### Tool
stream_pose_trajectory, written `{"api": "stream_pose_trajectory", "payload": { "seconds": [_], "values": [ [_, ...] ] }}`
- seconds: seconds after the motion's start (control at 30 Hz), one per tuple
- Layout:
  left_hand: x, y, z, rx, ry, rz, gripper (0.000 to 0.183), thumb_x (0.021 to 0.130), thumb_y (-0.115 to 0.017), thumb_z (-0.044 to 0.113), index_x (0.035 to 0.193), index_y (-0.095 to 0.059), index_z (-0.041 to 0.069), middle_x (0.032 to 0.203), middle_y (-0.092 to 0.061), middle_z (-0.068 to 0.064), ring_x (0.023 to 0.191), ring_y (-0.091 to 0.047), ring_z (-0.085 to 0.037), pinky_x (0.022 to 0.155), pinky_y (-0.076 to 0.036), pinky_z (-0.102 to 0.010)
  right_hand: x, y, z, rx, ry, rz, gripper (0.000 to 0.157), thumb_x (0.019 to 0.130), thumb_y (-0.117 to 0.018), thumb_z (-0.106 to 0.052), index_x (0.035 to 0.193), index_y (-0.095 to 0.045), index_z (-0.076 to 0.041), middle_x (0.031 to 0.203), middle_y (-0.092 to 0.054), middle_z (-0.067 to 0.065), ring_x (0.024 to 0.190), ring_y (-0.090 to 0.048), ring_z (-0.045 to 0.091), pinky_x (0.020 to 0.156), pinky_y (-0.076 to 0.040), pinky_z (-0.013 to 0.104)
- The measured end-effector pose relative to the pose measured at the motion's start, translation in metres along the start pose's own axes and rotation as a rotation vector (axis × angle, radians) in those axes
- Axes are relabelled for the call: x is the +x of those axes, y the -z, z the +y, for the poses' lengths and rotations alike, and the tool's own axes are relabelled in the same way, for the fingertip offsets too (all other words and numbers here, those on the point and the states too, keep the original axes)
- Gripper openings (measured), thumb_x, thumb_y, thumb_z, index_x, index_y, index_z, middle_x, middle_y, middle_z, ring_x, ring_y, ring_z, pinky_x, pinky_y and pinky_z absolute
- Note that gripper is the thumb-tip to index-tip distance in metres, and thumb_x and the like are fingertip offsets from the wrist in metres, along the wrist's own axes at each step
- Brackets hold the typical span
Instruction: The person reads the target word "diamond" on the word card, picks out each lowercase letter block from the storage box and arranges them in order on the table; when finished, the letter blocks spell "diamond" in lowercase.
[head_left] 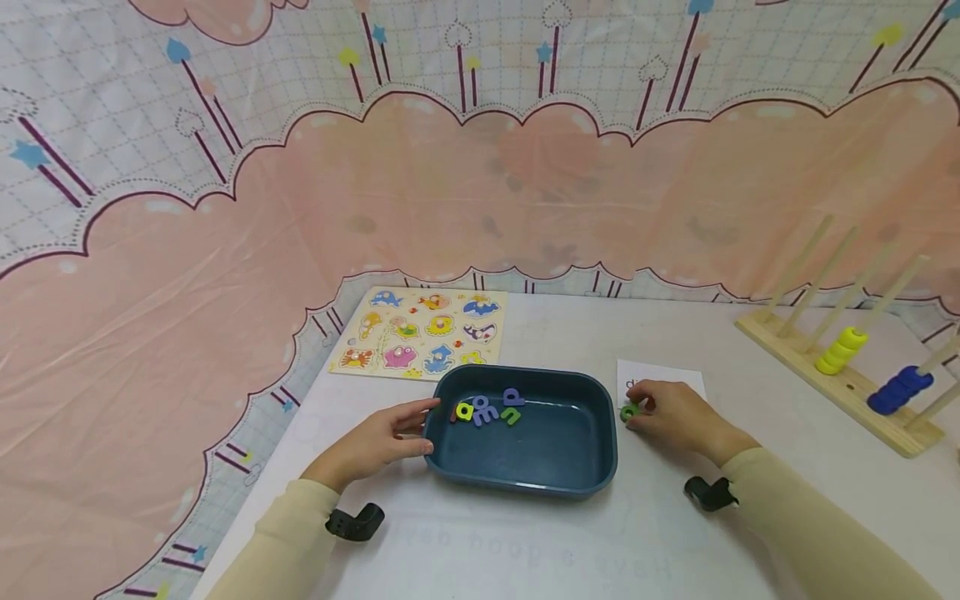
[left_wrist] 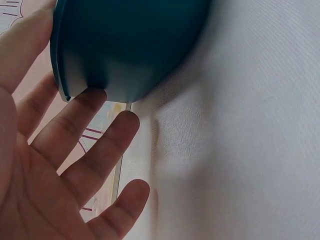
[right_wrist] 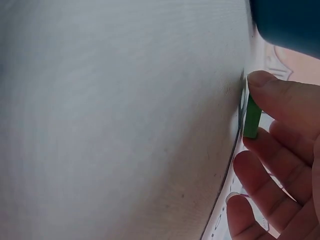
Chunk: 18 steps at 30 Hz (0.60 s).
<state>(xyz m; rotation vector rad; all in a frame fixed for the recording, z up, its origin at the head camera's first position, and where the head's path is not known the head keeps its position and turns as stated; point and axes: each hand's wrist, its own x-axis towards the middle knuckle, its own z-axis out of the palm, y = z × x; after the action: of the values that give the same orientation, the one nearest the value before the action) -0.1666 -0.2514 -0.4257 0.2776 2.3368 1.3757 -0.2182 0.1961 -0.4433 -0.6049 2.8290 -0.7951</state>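
Note:
A dark blue tray (head_left: 525, 467) sits on the table with several foam-like letters inside, toward its left half. Among these are a yellow letter (head_left: 464, 412), a purple letter d (head_left: 513, 397) and a green letter n (head_left: 511, 416). My left hand (head_left: 390, 437) rests its fingertips and thumb against the tray's left end, fingers loosely extended along the wall (left_wrist: 150, 65). Just right of the tray, my right hand (head_left: 671, 417) pinches a small green letter (right_wrist: 252, 118) between thumb and index finger. It is at the lower left of a white printed card (head_left: 660, 372), partly covered by that hand.
Behind the tray at the left lies a wooden puzzle board (head_left: 420, 329) with sea animals. A wooden peg rack (head_left: 832, 383) with yellow and blue beads stands at the right. A patterned cloth (head_left: 480, 192) hangs behind the white table (head_left: 480, 542).

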Motion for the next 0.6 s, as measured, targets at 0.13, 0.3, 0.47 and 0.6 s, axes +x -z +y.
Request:
{"api": "stream_pose_trajectory", "payload": {
  "seconds": [0.13,0.3,0.47,0.6],
  "values": [
    [-0.0001,-0.0001,-0.0003,0.004,-0.002,0.003,0.068,0.093,-0.074,0.023,0.152,-0.043,0.009,0.145,-0.052,-0.019,0.132,-0.051,-0.038,0.105,-0.042,-0.054,0.0006,-0.0009,0.0011,-0.002,0.000,0.000,0.034,0.087,-0.079,-0.017,0.115,-0.067,-0.001,0.101,-0.069,0.005,0.089,-0.061,0.021,0.082,-0.055,0.043],
    [-0.0005,-0.0002,-0.0003,0.005,-0.003,0.004,0.068,0.093,-0.074,0.023,0.152,-0.043,0.009,0.145,-0.052,-0.019,0.132,-0.050,-0.038,0.105,-0.042,-0.054,0.0015,-0.0014,0.0013,-0.008,-0.001,0.002,0.035,0.087,-0.079,-0.016,0.115,-0.068,0.000,0.100,-0.069,0.005,0.088,-0.060,0.021,0.082,-0.055,0.043],
    [-0.0008,-0.0003,0.0002,0.006,0.002,0.005,0.068,0.093,-0.074,0.023,0.152,-0.043,0.009,0.145,-0.052,-0.019,0.132,-0.050,-0.038,0.105,-0.042,-0.054,0.0018,-0.0018,0.0012,-0.010,-0.013,-0.003,0.036,0.087,-0.079,-0.016,0.116,-0.067,0.000,0.100,-0.069,0.005,0.088,-0.060,0.021,0.082,-0.055,0.042],
    [-0.0009,-0.0003,0.0011,0.004,0.001,0.002,0.068,0.093,-0.074,0.023,0.152,-0.043,0.009,0.146,-0.051,-0.019,0.133,-0.050,-0.038,0.105,-0.042,-0.054,0.0003,0.0027,-0.0006,0.006,-0.023,0.001,0.037,0.088,-0.077,-0.018,0.119,-0.067,-0.001,0.106,-0.070,0.008,0.093,-0.061,0.024,0.083,-0.054,0.044]
  ]
}}
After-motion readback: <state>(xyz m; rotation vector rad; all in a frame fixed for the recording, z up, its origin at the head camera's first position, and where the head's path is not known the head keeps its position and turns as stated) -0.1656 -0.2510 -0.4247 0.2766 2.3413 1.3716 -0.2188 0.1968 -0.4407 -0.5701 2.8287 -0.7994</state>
